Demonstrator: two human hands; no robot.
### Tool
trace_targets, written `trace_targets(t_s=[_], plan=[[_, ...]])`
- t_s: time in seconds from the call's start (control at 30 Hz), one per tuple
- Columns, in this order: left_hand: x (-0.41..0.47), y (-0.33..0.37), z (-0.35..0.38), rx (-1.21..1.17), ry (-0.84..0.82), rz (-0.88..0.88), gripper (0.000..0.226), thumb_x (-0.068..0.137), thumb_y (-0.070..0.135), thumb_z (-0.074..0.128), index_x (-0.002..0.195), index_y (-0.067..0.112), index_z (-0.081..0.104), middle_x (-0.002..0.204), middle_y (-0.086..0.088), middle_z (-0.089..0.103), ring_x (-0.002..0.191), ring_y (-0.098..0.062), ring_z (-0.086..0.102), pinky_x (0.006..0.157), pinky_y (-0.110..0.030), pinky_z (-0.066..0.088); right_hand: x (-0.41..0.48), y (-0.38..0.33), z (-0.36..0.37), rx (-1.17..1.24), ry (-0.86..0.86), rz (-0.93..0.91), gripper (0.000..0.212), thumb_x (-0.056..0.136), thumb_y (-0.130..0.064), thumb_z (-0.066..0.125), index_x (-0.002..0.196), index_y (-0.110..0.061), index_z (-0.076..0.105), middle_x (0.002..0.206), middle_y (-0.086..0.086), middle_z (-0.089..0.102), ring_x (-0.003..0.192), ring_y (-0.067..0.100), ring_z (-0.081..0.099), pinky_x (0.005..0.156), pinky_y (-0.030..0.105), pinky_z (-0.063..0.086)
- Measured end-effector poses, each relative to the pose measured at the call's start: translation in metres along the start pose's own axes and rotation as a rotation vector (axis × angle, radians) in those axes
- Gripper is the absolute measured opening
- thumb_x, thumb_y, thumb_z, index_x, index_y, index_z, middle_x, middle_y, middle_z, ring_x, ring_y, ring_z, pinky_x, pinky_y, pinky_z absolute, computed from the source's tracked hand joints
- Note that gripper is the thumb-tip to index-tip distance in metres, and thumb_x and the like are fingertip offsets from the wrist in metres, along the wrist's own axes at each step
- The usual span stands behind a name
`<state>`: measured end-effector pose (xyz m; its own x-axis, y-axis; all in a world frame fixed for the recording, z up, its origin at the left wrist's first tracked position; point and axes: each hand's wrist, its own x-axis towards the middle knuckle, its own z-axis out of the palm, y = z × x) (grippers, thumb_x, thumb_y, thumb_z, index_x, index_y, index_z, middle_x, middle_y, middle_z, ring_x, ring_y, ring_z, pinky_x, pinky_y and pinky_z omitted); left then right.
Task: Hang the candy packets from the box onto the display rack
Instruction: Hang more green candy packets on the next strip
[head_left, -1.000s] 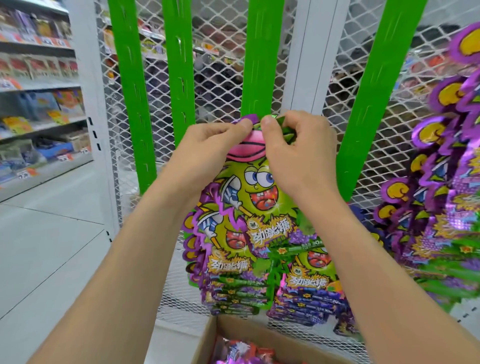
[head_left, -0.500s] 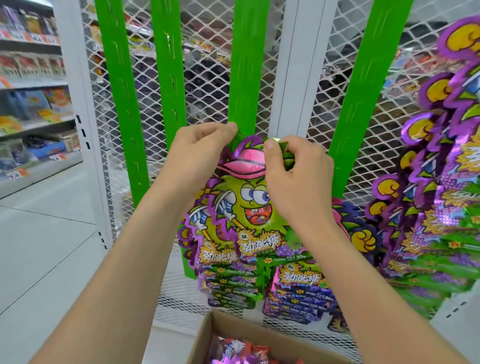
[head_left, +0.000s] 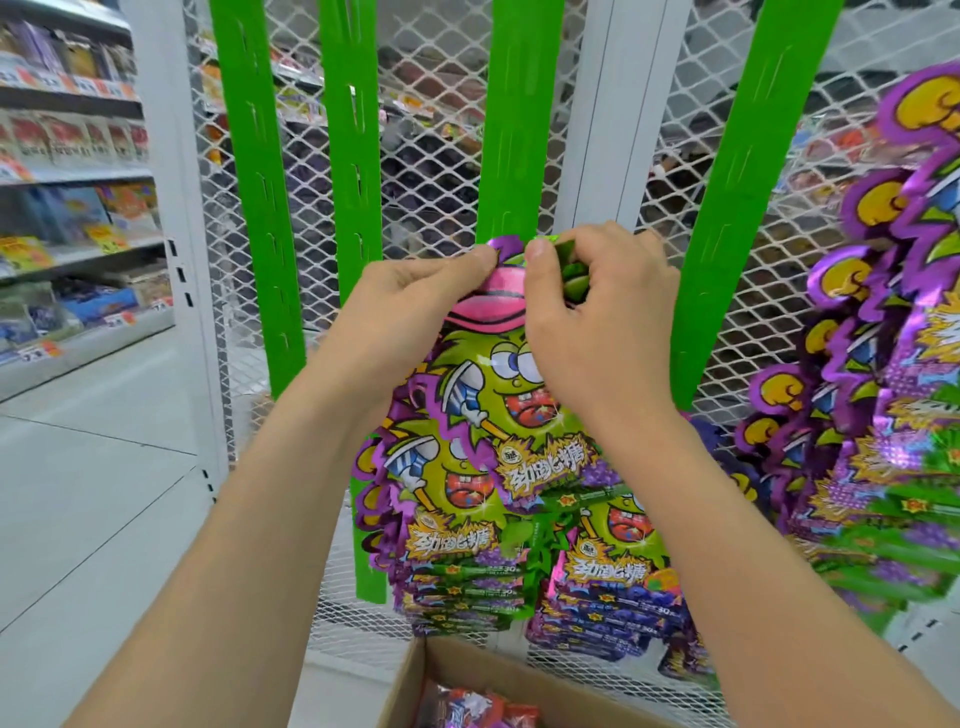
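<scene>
Both hands up at the middle green slotted plastic hang strip (head_left: 522, 130) on the white wire-mesh rack (head_left: 431, 171). Left hand (head_left: 410, 306) and right hand (head_left: 597, 322) each pinch the top edge of a shiny green-and-purple cartoon candy packet (head_left: 498, 395), thumbs pressed on its pink cap, packet top touching the strip's lower end. More hung packets at 6 o'clock below it and at 3 o'clock. Brown cardboard box (head_left: 452, 670) with packets at 6 o'clock, bottom edge.
</scene>
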<state>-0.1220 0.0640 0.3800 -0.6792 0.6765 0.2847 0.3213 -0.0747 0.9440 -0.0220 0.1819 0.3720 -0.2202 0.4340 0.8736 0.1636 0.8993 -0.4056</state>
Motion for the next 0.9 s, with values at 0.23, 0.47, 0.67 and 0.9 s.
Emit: trace_targets(t_s=[0.23, 0.47, 0.67, 0.9], plan=[[-0.002, 0.000, 0.003, -0.127, 0.026, 0.040, 0.019, 0.099, 0.026, 0.071, 0.085, 0.020, 0.081, 0.078, 0.011, 0.081, 0.070, 0.006, 0.073, 0.062, -0.004, 0.049, -0.008, -0.001, 0.004, -0.006, -0.076, 0.093, 0.045, 0.099, -0.041, 0.052, 0.061, -0.019, 0.044, 0.058, -0.005, 0.045, 0.070, 0.033, 0.046, 0.074, 0.047, 0.046], [-0.005, -0.003, 0.007, -0.118, 0.042, 0.035, 0.019, 0.096, 0.023, 0.072, 0.085, 0.013, 0.082, 0.084, -0.006, 0.081, 0.076, -0.015, 0.075, 0.075, -0.021, 0.059, -0.018, 0.003, 0.002, -0.022, -0.108, 0.099, 0.047, 0.100, -0.043, 0.050, 0.062, -0.015, 0.045, 0.056, -0.002, 0.045, 0.067, 0.036, 0.046, 0.075, 0.049, 0.048], [-0.008, 0.001, 0.004, -0.104, 0.024, 0.050, 0.036, 0.101, 0.048, 0.067, 0.096, 0.019, 0.086, 0.093, -0.003, 0.083, 0.096, -0.021, 0.080, 0.106, -0.044, 0.056, -0.017, -0.003, -0.003, 0.005, 0.052, 0.020, 0.032, 0.103, -0.040, 0.054, 0.074, -0.027, 0.047, 0.074, -0.009, 0.051, 0.083, 0.026, 0.049, 0.075, 0.040, 0.035], [-0.003, -0.004, 0.004, -0.137, -0.006, 0.048, 0.037, 0.099, 0.052, 0.068, 0.093, 0.021, 0.087, 0.099, -0.001, 0.083, 0.111, -0.027, 0.075, 0.117, -0.055, 0.044, -0.011, -0.005, -0.001, -0.026, 0.068, 0.053, 0.034, 0.100, -0.040, 0.054, 0.071, -0.023, 0.052, 0.072, -0.008, 0.055, 0.082, 0.024, 0.050, 0.075, 0.040, 0.035]])
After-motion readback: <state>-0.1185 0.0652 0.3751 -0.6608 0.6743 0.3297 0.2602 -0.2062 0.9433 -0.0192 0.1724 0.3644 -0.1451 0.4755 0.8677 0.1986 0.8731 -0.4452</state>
